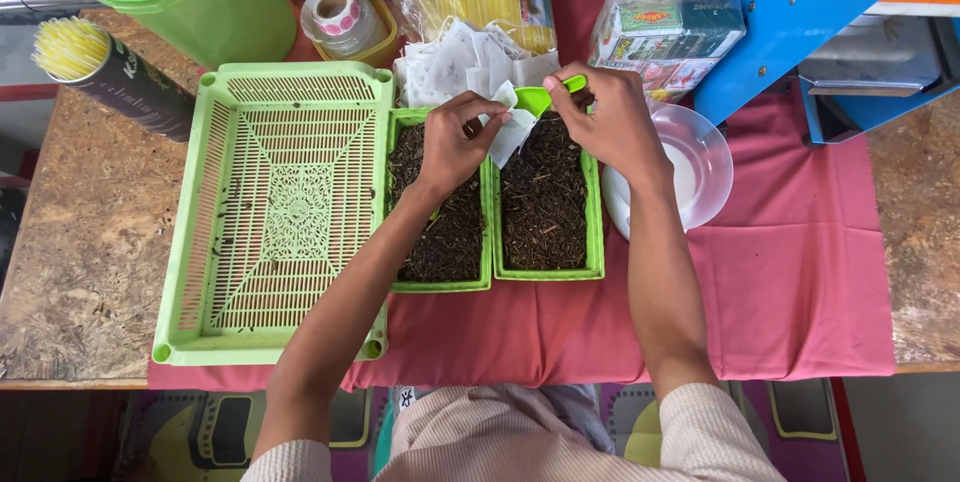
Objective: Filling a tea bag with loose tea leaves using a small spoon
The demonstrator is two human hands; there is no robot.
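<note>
Cream sleeves at six o'clock lead up two bare forearms to the hands, which meet over a pair of small green trays filled with dark, dry tea leaves. At about eleven o'clock of the trays' middle, the left hand pinches a small white paper filter bag by its upper edge, fingers closed on it, so that it hangs between the two trays. At one o'clock the right hand grips a little green plastic scoop by its handle, the bowl tipped toward the bag's mouth; whether leaf lies in the scoop is hard to tell from this height.

I judge the bag to be very light, limp and easily torn or crumpled, so it is best held by the rim with two fingertips, keeping the mouth open. The scoop looks stiff and light, and should be taken by the handle's end.

Around them: a big green lattice tray at nine o'clock, a heap of spare white bags at twelve, a clear bowl at three, all on a pink cloth over the worktop.
</note>
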